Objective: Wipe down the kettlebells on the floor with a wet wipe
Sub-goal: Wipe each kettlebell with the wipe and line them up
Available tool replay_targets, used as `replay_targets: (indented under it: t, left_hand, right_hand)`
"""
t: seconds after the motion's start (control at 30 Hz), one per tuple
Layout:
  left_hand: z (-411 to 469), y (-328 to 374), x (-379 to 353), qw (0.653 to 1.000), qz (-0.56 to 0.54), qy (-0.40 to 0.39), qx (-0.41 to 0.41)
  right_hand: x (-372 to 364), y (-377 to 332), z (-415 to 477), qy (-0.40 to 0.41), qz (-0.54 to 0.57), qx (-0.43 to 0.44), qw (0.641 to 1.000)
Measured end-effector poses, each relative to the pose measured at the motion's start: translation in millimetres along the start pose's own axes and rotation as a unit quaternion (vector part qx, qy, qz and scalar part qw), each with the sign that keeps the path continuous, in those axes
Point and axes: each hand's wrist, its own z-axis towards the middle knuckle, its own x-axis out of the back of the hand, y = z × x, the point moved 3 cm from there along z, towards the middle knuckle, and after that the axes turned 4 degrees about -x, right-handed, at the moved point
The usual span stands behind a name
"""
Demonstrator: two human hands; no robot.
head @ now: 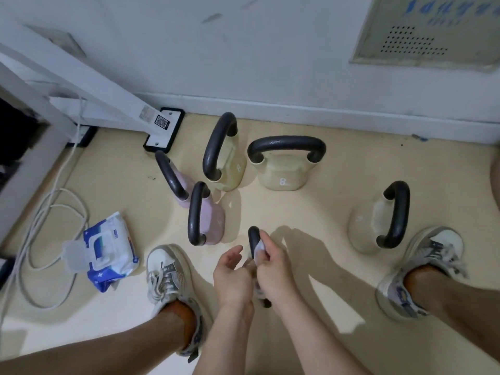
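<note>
Several kettlebells with dark handles stand on the beige floor. Two pink ones (208, 220) sit left of centre, two beige ones marked 8 (284, 174) stand near the wall, and another beige one (378, 220) is at the right. A further kettlebell is mostly hidden under my hands; only its black handle (253, 239) shows. My right hand (270, 263) presses a white wet wipe (259, 250) against that handle. My left hand (232, 277) hovers beside it with fingers loosely apart, and whether it touches the kettlebell is unclear.
A blue and white wet wipe pack (108, 250) lies open at the left, beside a coiled white cable (46, 239). A white machine frame with a black foot plate (162, 131) stands at the back left. My two sneakers (167, 274) flank my hands. The wall runs behind.
</note>
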Motion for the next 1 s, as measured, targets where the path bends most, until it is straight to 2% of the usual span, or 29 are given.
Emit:
replay_targets:
  t: [0.23,0.33,0.43,0.5,0.6,0.67,0.8,1.0]
  left_hand:
    - [36,4,-9,0.999,-0.008,0.012,0.030]
    - [43,2,-6,0.999,0.030,0.022,0.037]
    - [32,-2,1,0.996,0.074,0.013,0.051]
    - [22,-5,-1,0.993,0.062,-0.041,0.093]
    - [24,-2,-9,0.995,0.061,-0.058,0.055]
    - [33,3,-15,0.995,0.092,-0.037,0.014]
    - [47,12,-22,0.982,0.180,-0.047,-0.021]
    - [76,31,-32,0.936,0.342,-0.087,-0.021]
  right_hand:
    - [-11,-16,32,-0.025,-0.036,0.026,0.999]
    - [-19,-23,48,0.001,-0.060,0.031,0.998]
    - [-24,-27,74,0.039,-0.049,-0.007,0.998]
    - [-23,-23,90,0.058,-0.001,-0.063,0.996]
    - [-13,-13,92,0.117,0.022,-0.100,0.988]
    - [-12,-11,79,0.138,0.001,-0.081,0.987]
    - [-17,-7,53,0.109,0.021,-0.058,0.992]
    - [-11,-1,22,0.147,-0.005,-0.031,0.989]
